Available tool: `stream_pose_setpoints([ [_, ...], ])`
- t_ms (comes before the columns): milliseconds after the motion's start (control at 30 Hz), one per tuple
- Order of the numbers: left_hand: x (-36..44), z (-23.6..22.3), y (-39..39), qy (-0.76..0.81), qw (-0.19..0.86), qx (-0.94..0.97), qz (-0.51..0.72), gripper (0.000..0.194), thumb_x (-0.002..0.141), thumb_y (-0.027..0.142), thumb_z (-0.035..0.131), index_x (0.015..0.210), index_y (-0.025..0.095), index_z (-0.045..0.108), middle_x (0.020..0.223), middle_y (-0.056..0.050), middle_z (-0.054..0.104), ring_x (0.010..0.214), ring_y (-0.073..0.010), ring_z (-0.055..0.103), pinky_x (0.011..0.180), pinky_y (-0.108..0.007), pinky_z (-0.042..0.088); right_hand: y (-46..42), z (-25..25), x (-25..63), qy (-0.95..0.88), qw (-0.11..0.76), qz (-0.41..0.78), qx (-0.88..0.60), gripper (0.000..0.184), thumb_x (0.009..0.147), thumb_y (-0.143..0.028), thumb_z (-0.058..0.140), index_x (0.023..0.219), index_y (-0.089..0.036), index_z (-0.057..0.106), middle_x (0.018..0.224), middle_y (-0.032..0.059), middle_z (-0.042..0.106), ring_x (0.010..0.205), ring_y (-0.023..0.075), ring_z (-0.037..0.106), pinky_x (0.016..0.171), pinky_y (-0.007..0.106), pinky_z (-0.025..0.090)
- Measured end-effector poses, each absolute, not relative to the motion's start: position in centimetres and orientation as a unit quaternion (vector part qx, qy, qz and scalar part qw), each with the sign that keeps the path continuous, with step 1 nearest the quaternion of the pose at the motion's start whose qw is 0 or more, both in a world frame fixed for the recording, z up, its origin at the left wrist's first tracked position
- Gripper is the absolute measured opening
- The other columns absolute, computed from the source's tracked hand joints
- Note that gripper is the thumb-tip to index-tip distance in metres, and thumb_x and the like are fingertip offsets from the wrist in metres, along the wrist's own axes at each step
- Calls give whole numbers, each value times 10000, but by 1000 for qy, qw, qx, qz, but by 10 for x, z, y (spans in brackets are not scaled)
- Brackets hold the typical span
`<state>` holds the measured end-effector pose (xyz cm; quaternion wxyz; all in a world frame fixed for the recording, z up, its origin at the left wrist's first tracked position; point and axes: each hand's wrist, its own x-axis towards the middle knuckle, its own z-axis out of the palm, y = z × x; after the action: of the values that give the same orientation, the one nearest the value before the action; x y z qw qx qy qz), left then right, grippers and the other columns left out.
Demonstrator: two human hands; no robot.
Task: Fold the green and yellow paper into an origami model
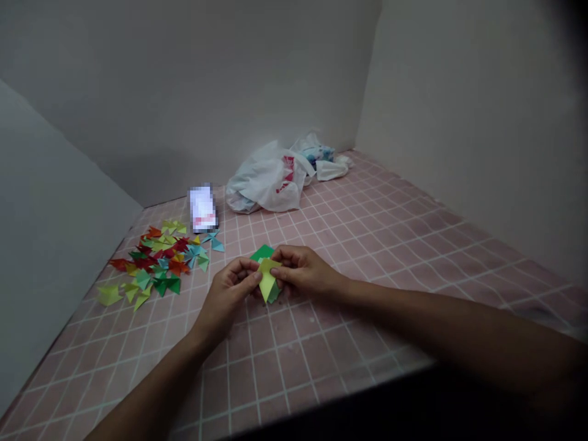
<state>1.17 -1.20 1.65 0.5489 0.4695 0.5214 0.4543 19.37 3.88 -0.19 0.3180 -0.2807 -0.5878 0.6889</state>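
A small folded piece of yellow origami paper (267, 278) is pinched between both hands, its narrow point turned down toward me. My left hand (234, 285) grips its left edge with thumb and fingers. On the opposite edge, my right hand (301, 269) holds it the same way, thumb on top. Green paper (263, 252) shows just behind the yellow piece, and a paler green bit peeks out below it. Whether these green papers are held or lie on the table, I cannot tell. Some fingertips are hidden behind the paper.
Left of my hands lies a pile of folded paper figures (160, 257) in red, green, yellow and blue. A lit phone (203, 208) stands behind it. White plastic bags (271, 177) rest by the back wall on the pink checked tabletop (367, 245). Walls enclose three sides.
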Motion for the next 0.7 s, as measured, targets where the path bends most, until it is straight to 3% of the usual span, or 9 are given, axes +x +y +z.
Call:
stream_pose_setpoints([
  [400,10,13,-13,499,547,477,473,202,782,283,775,903,183,648,720,22,652,633,-103,602,593,-200,479,37,-1,195,-578,371,686,-239,110,849,-218,647,937,-182,589,651,-53,611,496,69,561,482,183,467],
  [533,12,15,-15,483,556,463,493,154,783,252,758,870,181,653,685,29,641,597,-91,583,576,-189,466,37,-1,195,-564,385,698,-215,95,848,-254,643,895,-175,619,597,-55,612,477,71,574,469,177,465],
  [700,14,17,-15,460,561,459,512,96,792,214,729,856,180,665,671,33,637,584,-87,583,563,-182,465,35,4,198,-561,393,697,-211,57,792,-154,633,827,-164,677,627,-44,635,507,69,599,503,185,500],
])
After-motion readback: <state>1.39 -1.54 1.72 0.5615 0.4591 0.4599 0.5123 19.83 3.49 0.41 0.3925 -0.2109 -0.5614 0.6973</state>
